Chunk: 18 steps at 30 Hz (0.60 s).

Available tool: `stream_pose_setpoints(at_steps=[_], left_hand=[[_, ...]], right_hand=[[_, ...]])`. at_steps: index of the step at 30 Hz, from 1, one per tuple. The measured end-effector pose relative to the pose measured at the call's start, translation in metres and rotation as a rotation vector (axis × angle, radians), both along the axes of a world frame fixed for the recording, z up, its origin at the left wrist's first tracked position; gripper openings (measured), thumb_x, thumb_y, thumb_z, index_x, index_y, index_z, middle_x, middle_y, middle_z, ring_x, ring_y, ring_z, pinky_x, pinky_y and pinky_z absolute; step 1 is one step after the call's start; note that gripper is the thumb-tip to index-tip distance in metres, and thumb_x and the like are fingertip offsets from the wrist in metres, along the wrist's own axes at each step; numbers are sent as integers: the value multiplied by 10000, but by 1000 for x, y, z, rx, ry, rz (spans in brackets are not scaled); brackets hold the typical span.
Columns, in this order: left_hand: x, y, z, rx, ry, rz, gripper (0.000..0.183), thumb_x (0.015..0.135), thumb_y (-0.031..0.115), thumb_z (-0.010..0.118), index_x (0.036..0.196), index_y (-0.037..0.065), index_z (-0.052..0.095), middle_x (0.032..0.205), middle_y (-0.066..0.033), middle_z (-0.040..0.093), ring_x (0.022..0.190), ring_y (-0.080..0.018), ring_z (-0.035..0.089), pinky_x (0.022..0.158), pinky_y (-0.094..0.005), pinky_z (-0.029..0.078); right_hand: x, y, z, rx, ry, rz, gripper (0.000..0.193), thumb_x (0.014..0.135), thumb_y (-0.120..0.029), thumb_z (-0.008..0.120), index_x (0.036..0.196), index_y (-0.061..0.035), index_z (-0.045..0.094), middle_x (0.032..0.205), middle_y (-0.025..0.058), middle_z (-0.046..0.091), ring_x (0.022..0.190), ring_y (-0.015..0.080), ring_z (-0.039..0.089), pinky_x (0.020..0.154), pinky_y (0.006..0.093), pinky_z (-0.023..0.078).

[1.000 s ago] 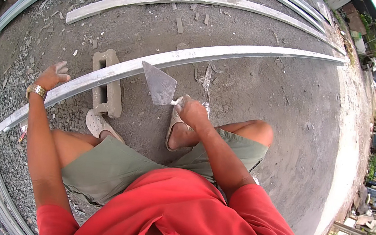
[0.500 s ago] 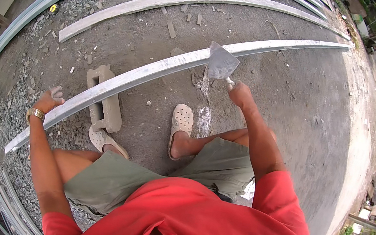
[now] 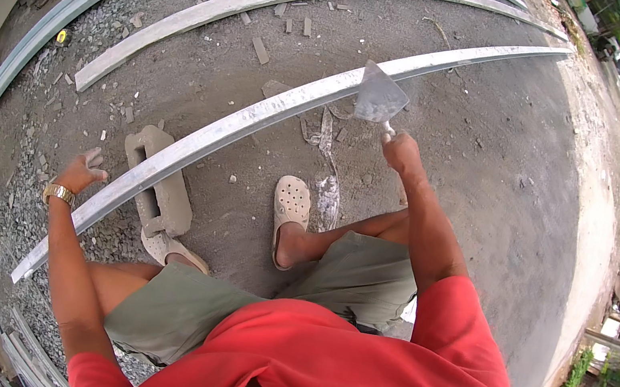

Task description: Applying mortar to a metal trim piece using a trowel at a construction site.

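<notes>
My right hand (image 3: 403, 155) is closed around the handle of a pointed trowel (image 3: 380, 98). The grey, stained blade lies over the far edge of a long pale metal channel (image 3: 231, 126), just right of its middle. My left hand (image 3: 79, 175) is beside the channel's near left end, fingers spread and whitish at the tips, holding nothing. Whether its thumb touches the channel, I cannot tell. Under the left part of the channel sits a grey hollow concrete block (image 3: 172, 204), partly covered by it.
Another long channel (image 3: 218, 7) lies farther off, with more bundled channels (image 3: 43, 38) behind it. Small flat offcuts (image 3: 260, 50) and gravel are scattered on the ground. A yellow round object (image 3: 62, 37) lies at far left. My feet in beige clogs (image 3: 293, 200) stand close to the block.
The trowel has moved a little to the right and away along the channel in my right hand. My left hand stays near the channel's left end. The whole view has shifted slightly.
</notes>
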<state>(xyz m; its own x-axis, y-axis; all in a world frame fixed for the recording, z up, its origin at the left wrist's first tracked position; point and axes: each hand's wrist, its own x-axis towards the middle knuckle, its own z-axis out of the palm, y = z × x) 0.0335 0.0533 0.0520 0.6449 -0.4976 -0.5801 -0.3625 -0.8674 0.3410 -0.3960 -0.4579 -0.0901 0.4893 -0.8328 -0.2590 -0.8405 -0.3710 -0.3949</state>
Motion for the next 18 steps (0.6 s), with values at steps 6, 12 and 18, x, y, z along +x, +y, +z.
stream_pose_setpoints(at_steps=[6, 12, 18], left_hand=[[-25, -77, -23, 15, -45, -237, 908, 673, 430, 763, 1384, 12, 384, 1348, -222, 474, 1232, -335, 486, 1027, -410, 382], [-59, -189, -67, 24, 238, -374, 978, 536, 654, 753, 1285, 66, 533, 1235, -212, 569, 1149, -346, 545, 972, -421, 410], [-52, -211, -115, 150, 287, -411, 1017, 401, 549, 844, 1246, 62, 556, 1151, -174, 625, 1084, -324, 586, 904, -410, 454]], right_hand=[[52, 130, 71, 157, -41, 529, 396, 850, -368, 572, 925, 20, 602, 908, 266, 634, 891, 403, 624, 775, 467, 490], [42, 111, 106, 760, -684, -12, 334, 905, -364, 541, 896, -30, 538, 659, 89, 571, 501, 200, 569, 493, 330, 488], [40, 103, 115, 1146, -1166, -416, 312, 915, -397, 541, 864, -98, 467, 601, 5, 468, 416, 106, 461, 360, 278, 439]])
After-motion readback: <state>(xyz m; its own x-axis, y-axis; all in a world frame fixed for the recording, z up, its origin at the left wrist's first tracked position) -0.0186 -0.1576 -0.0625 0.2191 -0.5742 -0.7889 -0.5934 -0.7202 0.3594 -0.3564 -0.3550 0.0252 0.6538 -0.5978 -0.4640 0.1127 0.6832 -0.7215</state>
